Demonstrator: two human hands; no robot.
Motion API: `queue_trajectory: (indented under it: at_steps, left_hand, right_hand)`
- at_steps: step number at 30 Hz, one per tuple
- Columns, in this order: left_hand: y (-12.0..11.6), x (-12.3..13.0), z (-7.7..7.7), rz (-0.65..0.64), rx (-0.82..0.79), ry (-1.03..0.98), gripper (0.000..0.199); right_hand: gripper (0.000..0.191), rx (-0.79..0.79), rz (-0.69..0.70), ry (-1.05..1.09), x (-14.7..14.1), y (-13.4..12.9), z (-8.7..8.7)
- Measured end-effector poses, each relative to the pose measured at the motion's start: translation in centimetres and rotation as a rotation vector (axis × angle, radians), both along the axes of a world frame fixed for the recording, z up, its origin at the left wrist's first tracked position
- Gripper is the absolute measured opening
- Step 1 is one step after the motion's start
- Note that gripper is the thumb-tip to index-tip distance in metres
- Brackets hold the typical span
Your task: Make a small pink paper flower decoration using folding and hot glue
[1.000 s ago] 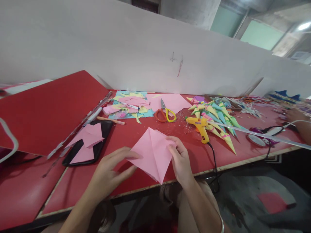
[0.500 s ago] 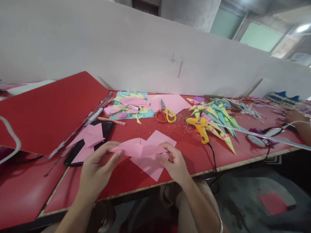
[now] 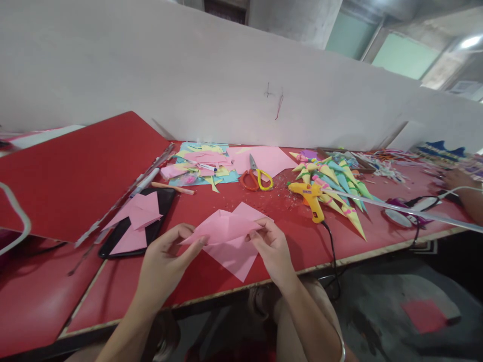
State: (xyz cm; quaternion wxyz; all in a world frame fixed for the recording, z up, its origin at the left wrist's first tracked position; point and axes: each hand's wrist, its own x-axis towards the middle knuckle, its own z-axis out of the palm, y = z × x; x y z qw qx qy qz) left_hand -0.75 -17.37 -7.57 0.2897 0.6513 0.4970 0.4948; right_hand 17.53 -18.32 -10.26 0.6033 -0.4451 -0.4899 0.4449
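Note:
A creased piece of pink paper [image 3: 226, 227] is stretched between my two hands, a little above the table. My left hand [image 3: 166, 259] pinches its left corner between thumb and fingers. At the opposite corner, my right hand [image 3: 273, 251] grips it the same way. Beneath lies a flat pink paper sheet [image 3: 241, 266], partly covered by the held piece. Left of my left hand, folded pink paper pieces [image 3: 145, 211] rest on a black phone-like slab [image 3: 166, 201].
Scissors [image 3: 257, 178] with red and yellow handles lie behind my hands, near paper scraps [image 3: 206, 161]. A yellow glue gun [image 3: 311, 201] sits before a pile of paper cones [image 3: 339, 181]. A large red board [image 3: 83, 171] leans at left. Another person's hand [image 3: 458, 178] shows far right.
My left hand has moved right, closer to my right hand, and the held pink paper has bowed, its upper edge rising. The right hand has hardly moved.

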Motion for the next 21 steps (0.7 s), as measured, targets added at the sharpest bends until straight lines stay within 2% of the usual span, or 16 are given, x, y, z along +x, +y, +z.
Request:
queue_trajectory:
  at_steps: [2, 5, 9, 11, 13, 16, 18, 21]
  left_hand:
    - [0.0, 0.2, 0.1, -0.015, -0.009, -0.017, 0.022]
    - [0.0, 0.5, 0.1, 0.036, -0.052, -0.121, 0.017]
    - [0.3, 0.8, -0.8, 0.081, -0.211, -0.366, 0.038]
    - [0.4, 0.8, -1.3, 0.071, -0.286, -0.432, 0.041]
    - [0.5, 1.0, -1.5, 0.029, -0.348, -0.427, 0.036]
    - [0.3, 1.4, -1.2, -0.045, -0.426, -0.287, 0.028]
    - [0.1, 1.7, -0.9, -0.030, -0.444, -0.207, 0.026]
    - [-0.1, 2.0, -0.8, 0.008, -0.448, -0.205, 0.028]
  right_hand:
    - [0.013, -0.004, 0.006, 0.016, -0.1, 0.0, -0.1]
    - [0.020, -0.025, 0.001, 0.055, -0.3, 0.0, -0.2]
    - [0.022, -0.043, -0.022, 0.116, -0.8, 0.0, -0.1]
    - [0.025, -0.044, -0.044, 0.106, -1.0, -0.1, 0.0]
    - [0.029, -0.054, -0.066, 0.084, -1.0, -0.2, 0.2]
    - [0.026, -0.063, -0.096, 0.050, -1.0, -0.3, 0.2]
    - [0.021, -0.059, -0.103, 0.032, -1.0, -0.3, 0.2]
    - [0.022, -0.060, -0.086, 0.064, -1.0, -0.3, 0.1]
